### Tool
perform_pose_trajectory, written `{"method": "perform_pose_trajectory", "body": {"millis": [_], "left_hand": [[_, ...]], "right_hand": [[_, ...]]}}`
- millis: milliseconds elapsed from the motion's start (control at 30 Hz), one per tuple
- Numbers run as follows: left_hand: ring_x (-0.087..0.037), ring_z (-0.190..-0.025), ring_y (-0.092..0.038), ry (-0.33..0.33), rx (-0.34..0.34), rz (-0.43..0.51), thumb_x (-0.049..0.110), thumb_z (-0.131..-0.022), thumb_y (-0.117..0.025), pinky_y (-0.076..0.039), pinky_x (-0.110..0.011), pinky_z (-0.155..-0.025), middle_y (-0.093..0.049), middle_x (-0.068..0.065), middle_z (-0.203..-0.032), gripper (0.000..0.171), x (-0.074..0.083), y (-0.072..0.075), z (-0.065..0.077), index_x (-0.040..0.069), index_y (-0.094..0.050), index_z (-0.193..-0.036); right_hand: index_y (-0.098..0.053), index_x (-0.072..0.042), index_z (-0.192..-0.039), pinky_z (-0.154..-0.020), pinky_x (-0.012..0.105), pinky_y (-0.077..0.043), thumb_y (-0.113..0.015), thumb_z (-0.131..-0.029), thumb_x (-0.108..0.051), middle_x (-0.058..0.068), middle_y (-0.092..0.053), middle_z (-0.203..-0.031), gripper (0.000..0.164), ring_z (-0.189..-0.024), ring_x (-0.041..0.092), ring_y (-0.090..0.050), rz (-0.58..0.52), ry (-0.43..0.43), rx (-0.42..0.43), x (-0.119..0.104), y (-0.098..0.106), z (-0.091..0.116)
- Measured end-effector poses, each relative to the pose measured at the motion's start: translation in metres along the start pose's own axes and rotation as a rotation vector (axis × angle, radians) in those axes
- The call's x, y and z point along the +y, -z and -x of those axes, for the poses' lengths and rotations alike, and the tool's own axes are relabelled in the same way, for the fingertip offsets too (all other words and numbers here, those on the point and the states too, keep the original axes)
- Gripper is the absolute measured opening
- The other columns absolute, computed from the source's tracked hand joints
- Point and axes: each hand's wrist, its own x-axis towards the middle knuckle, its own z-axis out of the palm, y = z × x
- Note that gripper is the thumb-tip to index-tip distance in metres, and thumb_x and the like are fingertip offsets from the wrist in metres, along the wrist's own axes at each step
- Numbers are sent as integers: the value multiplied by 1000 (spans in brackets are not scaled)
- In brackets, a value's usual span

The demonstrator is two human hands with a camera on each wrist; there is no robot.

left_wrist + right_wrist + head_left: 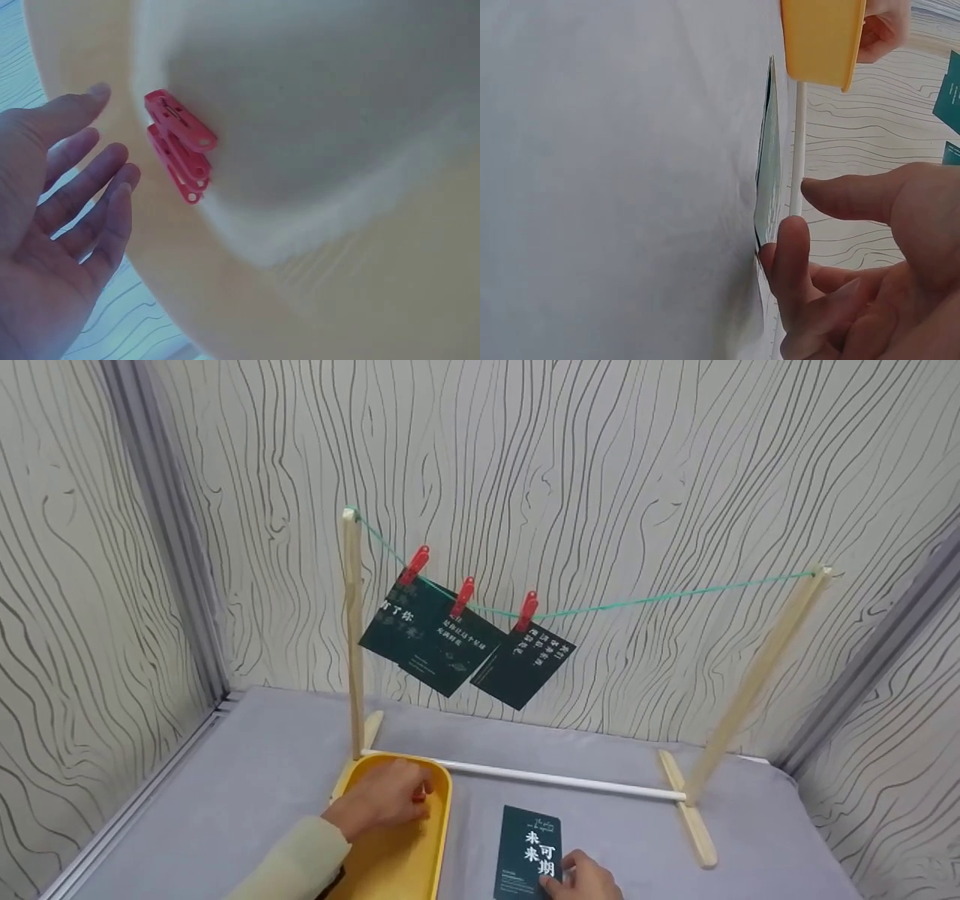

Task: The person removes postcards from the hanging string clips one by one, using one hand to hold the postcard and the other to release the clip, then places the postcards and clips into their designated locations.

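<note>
My left hand [386, 799] reaches down into a yellow tray [444, 840]. The left wrist view has its fingers loosely bent and apart from the red clothespins [180, 142] piled on the tray's bottom. On the cloth right of the tray lies a dark green card [517, 840] with white writing. At that card's lower right edge is my right hand [585, 877]; in the right wrist view its thumb stands away from its fingers, and a fingertip touches the card's edge. Three red clothespins [463, 596] hold dark green cards [454, 649] on a green string [645, 600].
The string runs between a left wooden post [352, 645] and a right wooden post [757, 690]. A white rod [562, 780] joins their feet, low behind the tray and card. Grey cloth [255, 780] covers the table, and a wood-patterned wall [600, 472] stands behind.
</note>
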Motion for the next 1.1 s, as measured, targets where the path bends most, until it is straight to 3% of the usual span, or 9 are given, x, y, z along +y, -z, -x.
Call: {"method": "perform_pose_trajectory", "body": {"millis": [200, 300, 467, 633, 833, 1100], "left_hand": [[-11, -81, -55, 12, 5, 29, 26, -85, -77, -54, -21, -75, -72, 0, -106, 30, 5, 6, 0, 17, -73, -113], [-13, -86, -55, 32, 10, 38, 24, -85, -77, -54, -23, -79, -70, -1, -107, 30, 6, 8, 0, 16, -73, -113], [-14, -94, -57, 67, 34, 86, 24, -84, -78, -56, -32, -91, -69, 1, -108, 30, 10, 11, 1, 16, -72, -113], [-14, -92, -58, 81, 44, 125, 30, -84, -77, -57, -29, -88, -69, 4, -106, 31, 17, 13, 3, 20, -71, -113], [-12, -92, -57, 83, 101, 106, 39, -85, -76, -57, -30, -89, -66, 5, -110, 31, 32, 15, 1, 23, -72, -111], [-13, -102, -61, 39, 221, 137, 44, -87, -72, -59, -31, -89, -59, 5, -130, 61, 52, 22, 3, 30, -44, -139]], "right_hand": [[-62, -1, -100, -58, 30, -42, -78, -80, -29, 0, -58, -67, 38, -62, 14, -54, -19, 43, 57, 0, 3, -2], [-63, -1, -102, -59, 31, -45, -78, -81, -30, 1, -60, -71, 39, -65, 14, -55, -48, 73, 43, 0, 5, -3], [-62, 2, -111, -57, 27, -44, -75, -85, -34, 0, -61, -80, 47, -66, 12, -54, -164, 169, -35, -2, 11, -5], [-60, 3, -117, -52, 21, -42, -70, -89, -34, 0, -62, -86, 47, -59, 8, -50, -289, 292, -151, -6, 14, -4], [-60, 3, -119, -56, 22, -49, -68, -91, -32, 2, -62, -89, 46, -61, 10, -54, -363, 323, -217, -10, 14, -4], [-59, 6, -118, -58, 23, -53, -67, -92, -31, 3, -64, -89, 46, -62, 12, -60, -432, 343, -231, -16, 17, -8]]}}
